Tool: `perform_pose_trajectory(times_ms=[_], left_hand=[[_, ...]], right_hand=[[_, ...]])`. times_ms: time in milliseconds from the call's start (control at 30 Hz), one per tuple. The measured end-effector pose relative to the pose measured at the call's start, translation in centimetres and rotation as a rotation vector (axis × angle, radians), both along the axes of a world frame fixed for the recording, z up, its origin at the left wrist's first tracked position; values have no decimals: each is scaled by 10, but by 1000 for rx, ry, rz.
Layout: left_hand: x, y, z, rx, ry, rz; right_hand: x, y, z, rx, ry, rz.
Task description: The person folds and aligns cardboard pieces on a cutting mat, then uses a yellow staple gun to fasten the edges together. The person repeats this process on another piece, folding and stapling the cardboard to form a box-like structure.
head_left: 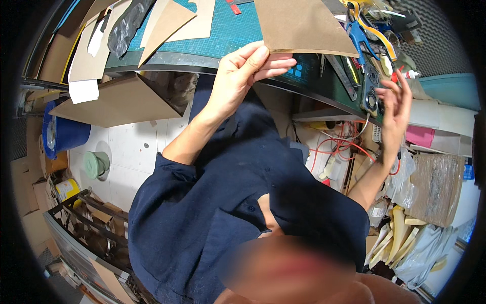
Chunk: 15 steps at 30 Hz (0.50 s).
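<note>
My left hand (238, 76) pinches the near left corner of a brown cardboard piece (306, 25) between thumb and fingers. The piece is tilted above the table's front edge, and its far end runs out of the picture. To the right, my right hand (396, 106) is raised with its fingers apart and holds nothing. Close to it, at the table's right edge, lies a dark device with round parts (372, 83). Beneath the cardboard spreads a green cutting mat (228, 25). A metal ruler (341, 77) lies between the cardboard and the dark device.
A blue-handled tool (358, 40) and a red-tipped white bottle (407, 75) crowd the table's right side. Cut cardboard (164, 25) and a black plastic bag (126, 28) lie left. Below are a leaning board (119, 104), a blue bin (71, 129) and red cables (336, 144).
</note>
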<state>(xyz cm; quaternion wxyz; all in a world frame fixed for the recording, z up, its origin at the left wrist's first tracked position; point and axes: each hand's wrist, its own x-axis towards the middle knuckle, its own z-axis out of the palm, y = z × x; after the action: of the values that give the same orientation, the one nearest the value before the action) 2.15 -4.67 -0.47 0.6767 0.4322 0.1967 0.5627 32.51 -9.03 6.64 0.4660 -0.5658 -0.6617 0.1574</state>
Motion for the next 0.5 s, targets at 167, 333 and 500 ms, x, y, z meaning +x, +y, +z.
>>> perform_pose_trajectory(times_ms=[167, 333, 500], left_hand=[[2, -4, -3, 8, 9, -10], [-2, -16, -17, 69, 36, 16], [-26, -12, -33, 64, 46, 1]], right_hand=[[-46, 41, -24, -394, 706, 339], [-60, 74, -37, -774, 1151, 711], [-93, 77, -48, -591, 1073, 330]])
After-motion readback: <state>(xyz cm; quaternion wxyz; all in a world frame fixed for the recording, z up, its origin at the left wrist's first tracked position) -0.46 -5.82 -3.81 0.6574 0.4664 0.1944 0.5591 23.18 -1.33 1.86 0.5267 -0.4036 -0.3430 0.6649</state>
